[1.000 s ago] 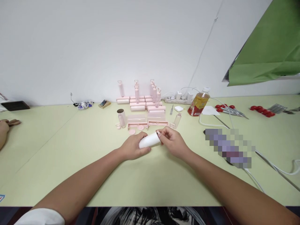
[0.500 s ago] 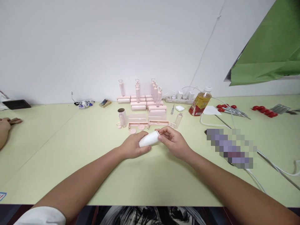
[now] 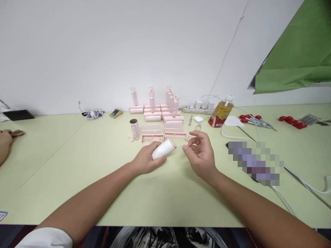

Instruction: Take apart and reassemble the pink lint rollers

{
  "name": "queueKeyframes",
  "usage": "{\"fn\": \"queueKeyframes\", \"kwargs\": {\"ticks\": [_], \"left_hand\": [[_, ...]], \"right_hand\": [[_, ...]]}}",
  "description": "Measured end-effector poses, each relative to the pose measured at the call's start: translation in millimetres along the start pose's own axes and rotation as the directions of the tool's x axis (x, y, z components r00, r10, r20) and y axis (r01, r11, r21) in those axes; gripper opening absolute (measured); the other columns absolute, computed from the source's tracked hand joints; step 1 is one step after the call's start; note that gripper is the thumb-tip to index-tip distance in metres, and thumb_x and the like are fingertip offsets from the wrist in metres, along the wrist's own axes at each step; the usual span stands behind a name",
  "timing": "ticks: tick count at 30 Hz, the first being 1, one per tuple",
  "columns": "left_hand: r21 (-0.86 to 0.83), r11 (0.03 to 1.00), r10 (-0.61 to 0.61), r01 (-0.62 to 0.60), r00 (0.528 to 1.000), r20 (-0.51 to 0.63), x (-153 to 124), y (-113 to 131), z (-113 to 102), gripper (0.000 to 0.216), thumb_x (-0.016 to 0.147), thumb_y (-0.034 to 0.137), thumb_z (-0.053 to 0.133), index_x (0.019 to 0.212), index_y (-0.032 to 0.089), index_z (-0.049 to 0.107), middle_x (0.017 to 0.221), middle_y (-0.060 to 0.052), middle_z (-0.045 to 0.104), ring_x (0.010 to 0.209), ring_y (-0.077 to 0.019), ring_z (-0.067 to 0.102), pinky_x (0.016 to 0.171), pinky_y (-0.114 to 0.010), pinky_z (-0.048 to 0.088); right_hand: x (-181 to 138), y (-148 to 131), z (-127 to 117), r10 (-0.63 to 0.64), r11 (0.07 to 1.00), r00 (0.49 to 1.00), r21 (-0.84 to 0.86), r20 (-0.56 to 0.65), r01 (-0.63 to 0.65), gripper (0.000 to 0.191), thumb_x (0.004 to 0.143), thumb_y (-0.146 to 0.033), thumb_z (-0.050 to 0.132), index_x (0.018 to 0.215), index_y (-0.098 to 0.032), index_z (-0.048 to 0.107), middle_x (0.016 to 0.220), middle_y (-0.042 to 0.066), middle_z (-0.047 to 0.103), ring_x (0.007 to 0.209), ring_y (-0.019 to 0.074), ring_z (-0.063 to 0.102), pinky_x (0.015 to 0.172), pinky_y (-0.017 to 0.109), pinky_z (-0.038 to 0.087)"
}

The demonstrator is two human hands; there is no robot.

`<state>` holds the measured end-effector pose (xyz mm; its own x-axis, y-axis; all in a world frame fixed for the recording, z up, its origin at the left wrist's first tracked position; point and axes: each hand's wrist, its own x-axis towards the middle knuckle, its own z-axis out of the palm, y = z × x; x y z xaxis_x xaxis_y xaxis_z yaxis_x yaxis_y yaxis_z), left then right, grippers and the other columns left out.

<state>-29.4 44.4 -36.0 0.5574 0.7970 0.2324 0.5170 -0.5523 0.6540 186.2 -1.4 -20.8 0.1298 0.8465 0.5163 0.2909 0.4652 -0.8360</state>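
Observation:
My left hand (image 3: 147, 159) is wrapped round a white lint-roller roll (image 3: 164, 148), tilted with its far end up to the right. A pink rim or cap shows at that end. To the right of the roll, my right hand (image 3: 201, 151) is off it, fingers loosely curled and apart, with nothing visible in them. Just beyond the hands lie pink trays (image 3: 176, 135), a pink disc (image 3: 156, 139) and a clear pink-tinted cover (image 3: 151, 129). Beside them stand a brown-cored roll (image 3: 133, 122) and a clear handle tube, partly behind my right hand.
Several pink lint rollers (image 3: 152, 119) stand and lie along the wall. A power strip (image 3: 198, 110), a drink bottle (image 3: 221, 113), red-handled tools (image 3: 254, 120) and a pixelated object (image 3: 254, 165) with cables are at right. Another person's hand (image 3: 5, 141) rests at far left.
My right hand has let go of the roll's end and moved right, its fingers spreading. The roll stays in my left hand, its end now turned up more.

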Motion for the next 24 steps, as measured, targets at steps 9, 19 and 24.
{"fn": "queueKeyframes", "kwargs": {"ticks": [9,19,24], "left_hand": [[0.124,0.984,0.093,-0.125,0.968,0.232,-6,4,-5,0.091,0.084,0.053,0.052,0.152,0.019,0.002,0.093,-0.005,0.067,0.076,-0.0222,0.063,0.065,-0.029,0.043],[0.153,0.982,0.104,-0.115,0.991,0.078,-7,3,-4,0.080,0.083,0.049,0.054,0.147,0.022,0.015,0.120,-0.011,0.060,0.083,-0.0220,0.063,0.069,-0.031,0.046],[0.101,0.991,0.080,-0.082,0.996,0.029,-6,0,-4,0.082,0.082,0.049,0.055,0.147,0.023,0.012,0.136,-0.015,0.047,0.093,-0.0235,0.059,0.074,-0.033,0.046]], "right_hand": [[-4,-6,-3,0.001,0.999,0.887,0.038,0.462,-0.021,0.036,0.086,-0.029,0.058,0.121,-0.026,0.051,0.107,0.007,0.058,0.077,0.0147,0.059,0.063,0.028,0.051],[24,11,-18,0.132,0.849,0.968,-0.528,0.214,0.001,0.027,0.085,-0.029,0.052,0.106,-0.019,0.066,0.089,0.006,0.067,0.064,0.0170,0.057,0.064,0.032,0.044],[41,28,-29,0.371,0.606,0.899,-0.794,0.233,-0.045,0.045,0.086,-0.031,0.050,0.128,-0.019,0.060,0.113,0.013,0.067,0.099,0.0309,0.062,0.076,0.037,0.044]]}}
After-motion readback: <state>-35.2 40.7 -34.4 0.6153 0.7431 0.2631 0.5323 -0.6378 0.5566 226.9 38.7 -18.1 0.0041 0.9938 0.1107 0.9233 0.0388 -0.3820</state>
